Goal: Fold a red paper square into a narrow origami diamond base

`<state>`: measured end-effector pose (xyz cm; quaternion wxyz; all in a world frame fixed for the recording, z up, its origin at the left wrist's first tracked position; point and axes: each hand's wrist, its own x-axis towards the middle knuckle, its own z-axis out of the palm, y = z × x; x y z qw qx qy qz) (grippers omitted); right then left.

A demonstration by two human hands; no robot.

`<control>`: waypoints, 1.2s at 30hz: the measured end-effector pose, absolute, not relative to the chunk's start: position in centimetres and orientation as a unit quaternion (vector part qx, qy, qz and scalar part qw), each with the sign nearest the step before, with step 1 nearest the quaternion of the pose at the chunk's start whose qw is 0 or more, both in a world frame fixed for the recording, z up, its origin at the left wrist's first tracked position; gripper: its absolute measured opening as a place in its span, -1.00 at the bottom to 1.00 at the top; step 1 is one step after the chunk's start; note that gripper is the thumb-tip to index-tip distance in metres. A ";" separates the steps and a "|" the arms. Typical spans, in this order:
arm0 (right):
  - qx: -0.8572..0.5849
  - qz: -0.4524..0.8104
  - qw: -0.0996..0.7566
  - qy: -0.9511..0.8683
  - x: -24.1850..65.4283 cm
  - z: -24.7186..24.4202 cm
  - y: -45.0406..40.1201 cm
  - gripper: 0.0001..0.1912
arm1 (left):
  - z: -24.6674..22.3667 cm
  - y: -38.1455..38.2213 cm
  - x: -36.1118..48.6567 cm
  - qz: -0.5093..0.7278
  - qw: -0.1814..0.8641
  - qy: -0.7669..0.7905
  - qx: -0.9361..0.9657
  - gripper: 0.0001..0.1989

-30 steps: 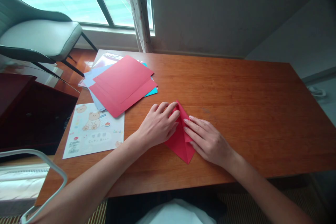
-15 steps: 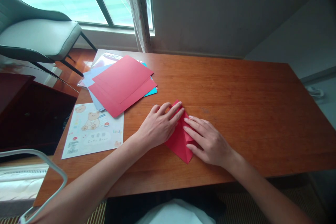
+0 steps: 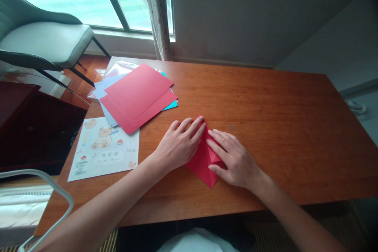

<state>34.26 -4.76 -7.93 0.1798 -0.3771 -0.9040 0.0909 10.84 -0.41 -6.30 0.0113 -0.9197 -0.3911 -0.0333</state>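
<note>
Our folded paper (image 3: 203, 163) lies between and partly under our left hand (image 3: 183, 141), thumb hidden, so we cannot tell if it pinches, and our right hand (image 3: 233, 156), thumb spread from fingers.

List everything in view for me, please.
Table: one, brown, centre
Folded paper: one, red, table's front
Red sheets: two visible, red, table's far left
Blue sheets: count unclear, blue, beneath red sheets
Plastic wrapper: one visible, clear, beneath sheets
Bear-print sheet: one, white, table's near left
Chair: one, greenish, upper left
Window: one, bright, top left
Curtain: one, grey, window's right
Cabinet: one, dark red, left
Tube: one, white, lower left
Left hand: one, on folded paper
Right hand: one, on folded paper
</note>
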 end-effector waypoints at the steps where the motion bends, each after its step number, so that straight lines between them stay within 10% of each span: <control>1: -0.377 0.088 0.179 -0.905 34.2 -7.9 -4.8 -0.34 | -6.3 -0.4 10.9 -0.032 0.011 -0.392 -0.919 -0.50; 36: -0.353 0.072 0.212 -0.908 34.0 -8.0 -4.9 -0.52 | -6.1 -0.2 11.1 -0.024 0.013 -0.389 -0.921 -0.51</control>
